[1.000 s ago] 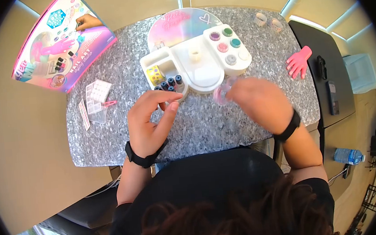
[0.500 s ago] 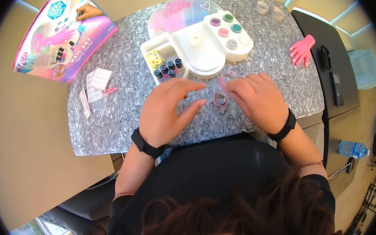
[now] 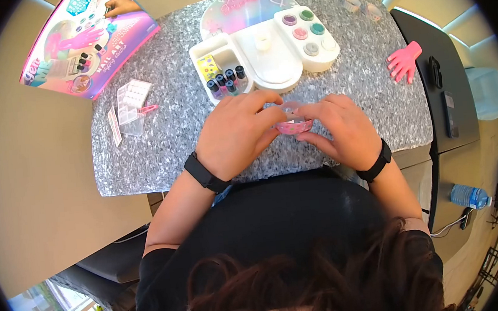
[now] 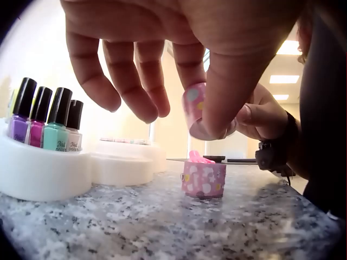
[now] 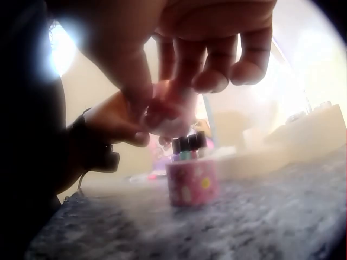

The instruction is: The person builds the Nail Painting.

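Observation:
Both hands meet over the table's near middle around a pink roll with a dotted pattern (image 3: 295, 128), like decorative tape. My left hand (image 3: 237, 127) pinches it between thumb and forefinger, the other fingers hanging loose in the left wrist view. From the opposite side, my right hand (image 3: 341, 125) grips it with thumb and forefinger. A second pink flowered roll (image 4: 204, 180) stands on the table right below the held one. In the right wrist view, this standing roll (image 5: 192, 183) is in front of the nail polish bottles (image 5: 188, 145).
A white nail-art station (image 3: 276, 64) stands just beyond the hands, with polish bottles (image 3: 229, 81), a yellow patterned roll (image 3: 208, 67) and glitter pots (image 3: 300, 33). To the left are a clear compartment case (image 3: 131, 106) and a box (image 3: 88, 45). A pink model hand (image 3: 405, 62) lies right.
The hands have come together, the left moving right to take hold of the pink roll that the right was holding alone. The head view has shifted slightly, with the table sliding upward.

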`<state>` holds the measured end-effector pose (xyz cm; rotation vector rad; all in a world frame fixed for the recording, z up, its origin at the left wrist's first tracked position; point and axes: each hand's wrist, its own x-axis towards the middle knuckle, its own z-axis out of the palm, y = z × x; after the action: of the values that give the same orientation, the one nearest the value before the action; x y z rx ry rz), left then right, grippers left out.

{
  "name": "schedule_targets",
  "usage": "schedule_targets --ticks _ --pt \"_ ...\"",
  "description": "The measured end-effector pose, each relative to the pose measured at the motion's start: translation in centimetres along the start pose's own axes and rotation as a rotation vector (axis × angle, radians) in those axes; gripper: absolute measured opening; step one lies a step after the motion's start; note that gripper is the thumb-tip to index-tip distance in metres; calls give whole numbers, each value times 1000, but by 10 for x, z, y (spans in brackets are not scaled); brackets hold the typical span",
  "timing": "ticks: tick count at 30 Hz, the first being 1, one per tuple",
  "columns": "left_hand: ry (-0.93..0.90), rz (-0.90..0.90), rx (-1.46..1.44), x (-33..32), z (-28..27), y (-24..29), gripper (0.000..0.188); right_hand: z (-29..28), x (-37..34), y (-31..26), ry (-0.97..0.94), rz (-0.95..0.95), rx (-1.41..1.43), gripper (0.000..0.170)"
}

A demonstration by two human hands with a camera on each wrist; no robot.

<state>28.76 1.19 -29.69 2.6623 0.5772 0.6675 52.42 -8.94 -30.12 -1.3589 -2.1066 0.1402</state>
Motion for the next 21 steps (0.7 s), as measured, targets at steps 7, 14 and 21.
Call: schedule_targets --ticks 7,14,21 --pt "11 27 34 -2 8 -6 21 -1 -3 7 -37 -87 -132 20" --pt "-23 -2 15 -3 11 -6 22 -5 -12 6 -106 -15 -146 18" --pt "-89 -3 -36 -5 15 -7 30 0 -16 6 -147 53 -63 26"
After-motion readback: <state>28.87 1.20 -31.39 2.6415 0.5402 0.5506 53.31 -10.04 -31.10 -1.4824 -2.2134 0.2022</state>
